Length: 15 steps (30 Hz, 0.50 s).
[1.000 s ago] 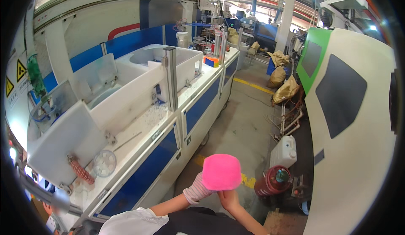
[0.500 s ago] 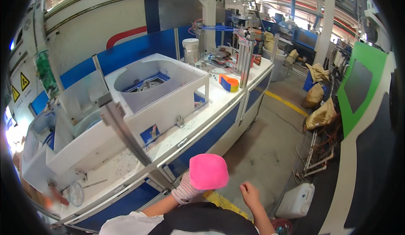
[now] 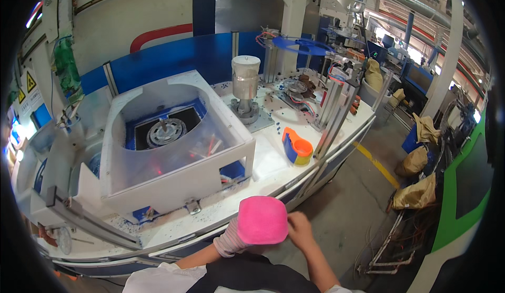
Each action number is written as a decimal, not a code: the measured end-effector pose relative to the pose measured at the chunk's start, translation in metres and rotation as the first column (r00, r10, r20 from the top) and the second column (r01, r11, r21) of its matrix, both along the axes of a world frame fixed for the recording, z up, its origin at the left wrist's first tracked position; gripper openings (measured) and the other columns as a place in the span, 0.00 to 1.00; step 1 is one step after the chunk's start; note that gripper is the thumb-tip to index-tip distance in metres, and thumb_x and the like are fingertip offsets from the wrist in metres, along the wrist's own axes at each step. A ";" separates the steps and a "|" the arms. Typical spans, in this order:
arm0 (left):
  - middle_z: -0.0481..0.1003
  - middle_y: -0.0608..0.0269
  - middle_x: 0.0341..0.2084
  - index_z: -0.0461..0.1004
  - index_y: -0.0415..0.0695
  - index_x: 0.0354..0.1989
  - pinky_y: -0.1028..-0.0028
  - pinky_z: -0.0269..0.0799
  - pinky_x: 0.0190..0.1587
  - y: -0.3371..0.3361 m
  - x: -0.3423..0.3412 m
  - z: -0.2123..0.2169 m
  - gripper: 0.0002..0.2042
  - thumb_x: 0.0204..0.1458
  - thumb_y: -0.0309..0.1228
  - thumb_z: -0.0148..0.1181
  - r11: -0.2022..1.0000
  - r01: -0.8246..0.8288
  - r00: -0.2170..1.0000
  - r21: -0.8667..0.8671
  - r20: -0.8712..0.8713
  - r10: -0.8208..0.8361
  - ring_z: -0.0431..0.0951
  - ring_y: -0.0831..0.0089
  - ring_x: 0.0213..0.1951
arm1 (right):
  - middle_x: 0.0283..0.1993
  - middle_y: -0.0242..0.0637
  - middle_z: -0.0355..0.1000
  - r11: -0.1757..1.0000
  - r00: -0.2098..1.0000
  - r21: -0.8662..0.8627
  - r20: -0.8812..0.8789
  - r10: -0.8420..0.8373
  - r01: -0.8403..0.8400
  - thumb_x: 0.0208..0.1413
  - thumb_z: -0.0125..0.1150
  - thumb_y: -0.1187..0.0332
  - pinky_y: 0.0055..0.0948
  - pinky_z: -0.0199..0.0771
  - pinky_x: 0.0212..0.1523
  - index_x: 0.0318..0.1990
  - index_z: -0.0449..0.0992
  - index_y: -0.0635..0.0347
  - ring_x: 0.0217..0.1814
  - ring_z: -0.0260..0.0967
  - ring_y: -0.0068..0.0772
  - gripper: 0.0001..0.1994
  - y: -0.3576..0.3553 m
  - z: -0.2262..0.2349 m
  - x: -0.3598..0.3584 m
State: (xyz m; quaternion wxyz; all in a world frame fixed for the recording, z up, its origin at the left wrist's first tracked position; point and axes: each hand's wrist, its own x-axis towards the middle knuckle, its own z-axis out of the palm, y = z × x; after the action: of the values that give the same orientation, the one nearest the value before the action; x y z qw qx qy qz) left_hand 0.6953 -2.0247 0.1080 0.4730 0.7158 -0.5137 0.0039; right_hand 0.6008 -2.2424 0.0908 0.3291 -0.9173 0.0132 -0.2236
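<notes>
A soft, rounded, bright pink thing (image 3: 262, 220) hides my left hand and its fingers. Below it, a striped cuff (image 3: 230, 240) wraps my left wrist, with a bare forearm behind. Bare and curled, my right hand (image 3: 301, 231) is at the right edge of the pink thing, with its fingertips beside or against that edge. I cannot make out whether those fingers hold anything. Both hands are in front of the white workbench (image 3: 210, 216), just short of its near edge.
On the bench stands a big white box housing (image 3: 176, 188) with a round metal disc (image 3: 167, 131) inside. Behind it is a metal cylinder (image 3: 246, 85). An orange, yellow and blue container (image 3: 301, 148) sits by an upright metal post (image 3: 342, 111). Sacks (image 3: 415, 190) and a green machine panel (image 3: 457, 188) are on the right.
My view has turned right and closer to the bench. My right hand has moved left and up, from apart to the edge of the pink thing. The left arm has barely shifted.
</notes>
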 end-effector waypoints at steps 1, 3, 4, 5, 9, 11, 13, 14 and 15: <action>0.71 0.59 0.52 0.69 0.49 0.56 0.67 0.67 0.56 -0.015 0.012 -0.005 0.21 0.53 0.37 0.59 0.998 0.048 0.999 0.043 -0.025 -0.047 0.71 0.62 0.54 | 0.39 0.40 0.73 0.997 0.991 -0.003 0.112 -0.074 0.075 0.51 0.62 0.66 0.40 0.69 0.47 0.38 0.76 0.59 0.45 0.69 0.47 0.09 -0.021 0.012 0.021; 0.69 0.61 0.56 0.66 0.51 0.60 0.66 0.65 0.59 -0.034 0.028 -0.014 0.22 0.56 0.36 0.55 0.994 0.071 0.994 0.088 -0.086 -0.063 0.68 0.64 0.58 | 0.41 0.46 0.72 0.990 0.958 -0.047 0.262 -0.118 0.135 0.50 0.63 0.67 0.42 0.68 0.47 0.42 0.74 0.62 0.45 0.68 0.52 0.13 -0.054 0.037 0.065; 0.69 0.61 0.56 0.66 0.51 0.60 0.66 0.65 0.58 -0.039 0.030 -0.012 0.22 0.56 0.36 0.55 0.996 0.075 0.974 0.053 -0.216 -0.061 0.68 0.64 0.58 | 0.42 0.48 0.71 0.988 0.947 -0.100 0.310 -0.084 0.120 0.50 0.63 0.68 0.43 0.68 0.47 0.44 0.72 0.64 0.45 0.67 0.53 0.15 -0.066 0.053 0.087; 0.69 0.61 0.56 0.66 0.51 0.60 0.66 0.66 0.58 -0.045 0.032 -0.010 0.22 0.56 0.35 0.55 0.998 0.067 0.938 0.014 -0.341 -0.058 0.69 0.64 0.58 | 0.43 0.50 0.70 0.984 0.943 -0.135 0.325 -0.069 0.119 0.50 0.65 0.65 0.44 0.66 0.49 0.44 0.71 0.66 0.46 0.67 0.55 0.18 -0.074 0.063 0.110; 0.72 0.60 0.52 0.67 0.49 0.59 0.63 0.67 0.56 -0.055 0.037 0.001 0.25 0.51 0.37 0.62 0.987 -0.081 0.954 0.138 -0.276 0.117 0.71 0.63 0.55 | 0.38 0.49 0.73 0.920 0.984 -0.349 0.073 -0.160 0.176 0.47 0.68 0.57 0.42 0.64 0.50 0.39 0.73 0.65 0.43 0.70 0.51 0.21 -0.098 0.071 0.183; 0.73 0.60 0.50 0.69 0.48 0.57 0.61 0.67 0.55 -0.067 0.035 0.006 0.26 0.48 0.38 0.65 0.940 -0.272 0.962 0.208 0.063 0.264 0.72 0.62 0.53 | 0.34 0.48 0.75 0.836 0.956 -0.529 -0.144 -0.257 0.145 0.45 0.68 0.55 0.40 0.63 0.50 0.38 0.74 0.65 0.41 0.72 0.49 0.21 -0.105 0.068 0.197; 0.74 0.59 0.48 0.71 0.48 0.55 0.60 0.68 0.55 -0.083 0.028 0.037 0.26 0.45 0.39 0.68 0.887 -0.450 0.878 0.109 0.236 0.416 0.73 0.61 0.51 | 0.29 0.45 0.75 0.825 0.969 -0.556 -0.135 -0.207 0.099 0.45 0.68 0.55 0.39 0.62 0.49 0.34 0.75 0.63 0.36 0.73 0.47 0.19 -0.119 0.057 0.206; 0.74 0.58 0.47 0.72 0.48 0.54 0.61 0.69 0.53 -0.087 0.018 0.047 0.25 0.45 0.39 0.68 0.866 -0.485 0.874 0.123 0.067 0.481 0.74 0.61 0.50 | 0.26 0.43 0.75 0.822 0.975 -0.564 -0.135 -0.179 0.073 0.45 0.68 0.54 0.39 0.61 0.48 0.32 0.75 0.62 0.33 0.73 0.46 0.19 -0.123 0.047 0.210; 0.75 0.58 0.45 0.73 0.48 0.52 0.61 0.70 0.52 -0.092 0.008 0.057 0.24 0.45 0.38 0.68 0.845 -0.516 0.842 0.141 -0.102 0.530 0.75 0.60 0.48 | 0.24 0.41 0.75 0.844 0.988 -0.534 -0.091 -0.128 0.060 0.44 0.68 0.55 0.39 0.61 0.46 0.28 0.74 0.61 0.29 0.73 0.44 0.17 -0.131 0.040 0.216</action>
State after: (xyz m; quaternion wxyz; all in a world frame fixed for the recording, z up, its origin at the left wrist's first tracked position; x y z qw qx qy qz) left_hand 0.7033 -2.1170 0.1647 0.4486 0.8519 -0.2644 0.0558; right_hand 0.8172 -2.3739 0.1308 0.0511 -0.9827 0.0164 -0.1775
